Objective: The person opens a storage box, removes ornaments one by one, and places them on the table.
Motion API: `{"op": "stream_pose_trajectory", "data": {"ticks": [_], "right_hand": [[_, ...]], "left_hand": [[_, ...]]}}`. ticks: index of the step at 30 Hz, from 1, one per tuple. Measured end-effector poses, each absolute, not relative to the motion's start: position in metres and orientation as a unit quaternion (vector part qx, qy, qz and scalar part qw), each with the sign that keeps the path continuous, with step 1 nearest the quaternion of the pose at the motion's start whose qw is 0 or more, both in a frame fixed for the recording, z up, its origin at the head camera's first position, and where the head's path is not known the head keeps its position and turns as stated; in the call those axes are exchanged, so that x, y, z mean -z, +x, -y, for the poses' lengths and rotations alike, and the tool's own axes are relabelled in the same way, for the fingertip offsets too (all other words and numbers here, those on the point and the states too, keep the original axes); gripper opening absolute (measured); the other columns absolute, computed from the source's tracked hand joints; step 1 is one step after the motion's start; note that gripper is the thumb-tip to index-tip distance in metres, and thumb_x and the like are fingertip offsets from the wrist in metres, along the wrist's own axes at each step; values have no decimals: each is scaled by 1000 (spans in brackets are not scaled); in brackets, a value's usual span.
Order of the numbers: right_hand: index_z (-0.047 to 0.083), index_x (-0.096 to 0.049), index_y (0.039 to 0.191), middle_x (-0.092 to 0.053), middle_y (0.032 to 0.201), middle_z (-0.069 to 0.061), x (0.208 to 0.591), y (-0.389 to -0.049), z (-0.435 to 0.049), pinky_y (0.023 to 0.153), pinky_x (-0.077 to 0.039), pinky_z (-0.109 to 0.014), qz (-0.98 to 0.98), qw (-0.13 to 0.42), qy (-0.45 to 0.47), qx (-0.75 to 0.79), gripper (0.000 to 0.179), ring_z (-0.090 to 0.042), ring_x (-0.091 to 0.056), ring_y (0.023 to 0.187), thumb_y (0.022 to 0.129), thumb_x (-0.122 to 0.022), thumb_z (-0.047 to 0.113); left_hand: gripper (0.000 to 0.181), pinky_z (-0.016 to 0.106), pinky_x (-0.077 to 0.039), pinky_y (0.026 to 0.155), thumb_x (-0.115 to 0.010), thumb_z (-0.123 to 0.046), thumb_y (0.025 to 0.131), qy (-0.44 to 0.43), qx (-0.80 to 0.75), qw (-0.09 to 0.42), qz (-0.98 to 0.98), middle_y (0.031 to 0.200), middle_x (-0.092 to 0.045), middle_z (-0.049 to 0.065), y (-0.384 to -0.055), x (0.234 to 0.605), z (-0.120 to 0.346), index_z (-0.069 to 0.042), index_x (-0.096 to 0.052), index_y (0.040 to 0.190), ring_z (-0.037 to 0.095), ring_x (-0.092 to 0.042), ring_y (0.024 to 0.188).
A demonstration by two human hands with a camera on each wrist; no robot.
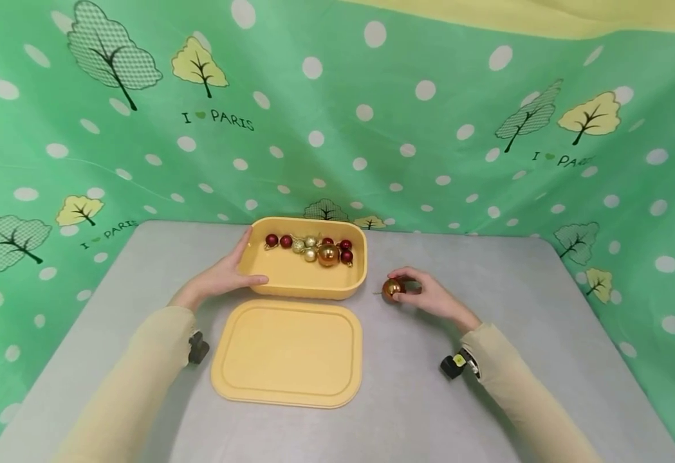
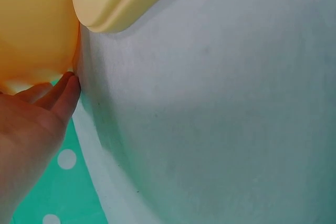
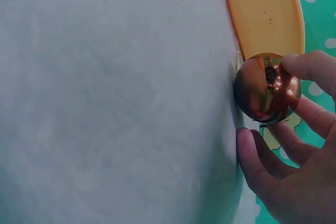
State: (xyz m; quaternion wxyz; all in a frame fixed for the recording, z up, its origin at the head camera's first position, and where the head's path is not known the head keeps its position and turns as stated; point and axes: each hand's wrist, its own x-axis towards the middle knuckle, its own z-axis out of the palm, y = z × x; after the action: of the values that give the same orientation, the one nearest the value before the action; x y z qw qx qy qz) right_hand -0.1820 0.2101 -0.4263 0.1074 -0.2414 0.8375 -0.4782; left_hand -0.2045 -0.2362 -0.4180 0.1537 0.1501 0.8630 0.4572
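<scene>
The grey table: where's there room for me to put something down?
On the grey table, there's a bare patch between the yellow lid and the right sleeve, and another right of the right hand. Inside the yellow box, the front-left floor is bare, but shiny baubles crowd the back and right. It's tight between box and lid.

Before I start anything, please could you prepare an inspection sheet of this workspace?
Surface: grey table.
Job's things: deep yellow plastic-looking box holding small dark-red balls, small pale-gold balls and one larger glossy amber ball; flat yellow rectangular lid lying in front.
Clutter: nothing seen.
Grippers: left hand touches the box's left side; right hand pinches a glossy copper-brown ball outside the box.
Cables: nothing seen.
Surroundings: green curtain with white dots and printed trees.
</scene>
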Motion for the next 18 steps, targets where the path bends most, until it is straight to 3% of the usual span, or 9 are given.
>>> {"op": "stream_pose_trajectory", "data": {"ticks": [8,15,18], "right_hand": [[-6,-56,126,-54,123,-23,426,-182,-213,92,-47,-52,-844,109,-246,465,44,-39,-52,113,85,-69,0],[-3,-50,136,-47,134,-24,423,-185,-216,91,-48,-49,-837,125,-240,476,54,-39,-50,116,86,-70,3],[-2,-47,138,-45,137,-25,421,-186,-217,93,-46,-52,-834,129,-225,486,55,-40,-48,118,88,-70,5]], "left_hand": [[117,56,-4,113,-75,-29,85,151,-459,156,-862,158,15,16,-203,413,233,-20,21,152,40,4,143],[114,57,-3,112,-73,-17,85,154,-474,168,-851,156,16,23,-195,388,225,-7,19,151,44,6,142],[114,56,-3,113,-73,-18,85,153,-470,167,-853,157,16,21,-198,394,227,-10,20,151,42,5,142]]}}
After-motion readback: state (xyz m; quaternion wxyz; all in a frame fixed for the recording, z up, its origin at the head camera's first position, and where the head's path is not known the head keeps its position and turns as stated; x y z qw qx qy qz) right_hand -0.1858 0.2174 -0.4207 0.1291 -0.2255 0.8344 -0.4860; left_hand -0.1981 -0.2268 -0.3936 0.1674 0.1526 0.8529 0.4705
